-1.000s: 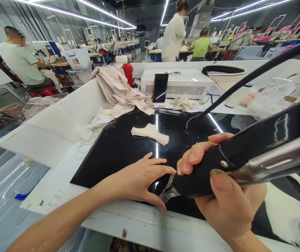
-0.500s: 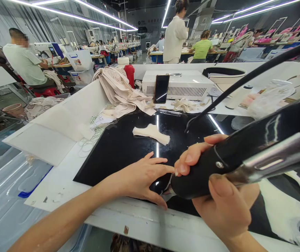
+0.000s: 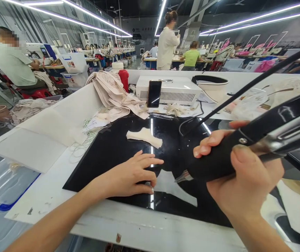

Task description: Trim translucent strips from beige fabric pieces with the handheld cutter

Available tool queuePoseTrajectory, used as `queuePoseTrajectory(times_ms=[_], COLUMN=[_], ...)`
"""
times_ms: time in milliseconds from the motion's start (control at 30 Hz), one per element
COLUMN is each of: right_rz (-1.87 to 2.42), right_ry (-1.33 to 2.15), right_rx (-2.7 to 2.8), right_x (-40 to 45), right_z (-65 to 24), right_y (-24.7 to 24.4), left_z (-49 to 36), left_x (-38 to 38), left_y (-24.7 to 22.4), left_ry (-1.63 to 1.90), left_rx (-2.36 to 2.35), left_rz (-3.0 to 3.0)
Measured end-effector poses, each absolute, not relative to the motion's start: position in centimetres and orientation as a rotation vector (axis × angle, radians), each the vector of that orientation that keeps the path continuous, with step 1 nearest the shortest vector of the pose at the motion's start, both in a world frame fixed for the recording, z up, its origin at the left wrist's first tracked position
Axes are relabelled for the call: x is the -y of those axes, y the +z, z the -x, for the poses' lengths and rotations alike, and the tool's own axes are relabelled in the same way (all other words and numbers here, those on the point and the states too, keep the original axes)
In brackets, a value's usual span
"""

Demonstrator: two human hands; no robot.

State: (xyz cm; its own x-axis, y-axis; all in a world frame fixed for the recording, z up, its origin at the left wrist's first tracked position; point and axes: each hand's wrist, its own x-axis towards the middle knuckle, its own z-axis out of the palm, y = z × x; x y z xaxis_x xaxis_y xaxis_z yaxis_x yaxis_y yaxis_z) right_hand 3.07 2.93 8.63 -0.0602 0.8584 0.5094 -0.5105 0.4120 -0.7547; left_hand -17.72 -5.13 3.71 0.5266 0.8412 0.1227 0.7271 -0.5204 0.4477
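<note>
My right hand (image 3: pixel 247 175) is wrapped round a thick black corded hand tool (image 3: pixel 218 159) with a metal lever along its side. The tool's pointed metal tip (image 3: pixel 183 177) is over a thin, greyish, see-through piece (image 3: pixel 175 189) on the glossy black board (image 3: pixel 100 168). My left hand (image 3: pixel 131 173) is low over the board, thumb and forefinger pinched together at the left end of that piece, the other fingers stretched out. A cream, curved soft piece (image 3: pixel 144 135) lies on the board beyond my left hand.
Behind the board are a phone (image 3: pixel 154 93), a white vented box (image 3: pixel 178 91), draped beige fabric (image 3: pixel 115 92) and a red flask (image 3: pixel 123 79). The tool's black cord (image 3: pixel 234 99) crosses the right side. Cream pieces (image 3: pixel 294 206) lie at right. Other people work farther back.
My right hand has drawn the tool right, away from my left hand, uncovering the metal tip and the grey piece. My left thumb and forefinger have closed together. The view has shifted slightly.
</note>
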Motion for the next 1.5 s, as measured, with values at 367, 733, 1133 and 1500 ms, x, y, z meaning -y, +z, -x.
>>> queuePoseTrajectory(times_ms=[367, 733, 1133, 1500], right_rz=[0.393, 0.335, 0.356, 0.36], right_ry=[1.156, 1.213, 1.18, 1.223], right_rx=[1.183, 1.198, 1.245, 1.265], right_x=[-2.9, -2.5, -2.2, -1.5], right_z=[-2.7, -1.2, -1.6, -1.8], right_y=[7.5, 6.5, 6.3, 6.4], left_z=[17.6, 15.4, 15.4, 15.4], left_x=[4.8, 5.6, 5.6, 5.5], left_y=[2.7, 3.2, 3.2, 2.5], left_ry=[0.778, 0.469, 0.515, 0.607], left_rx=[-1.819, -1.454, -1.417, -1.37], left_rz=[-2.421, -2.231, -2.245, -2.238])
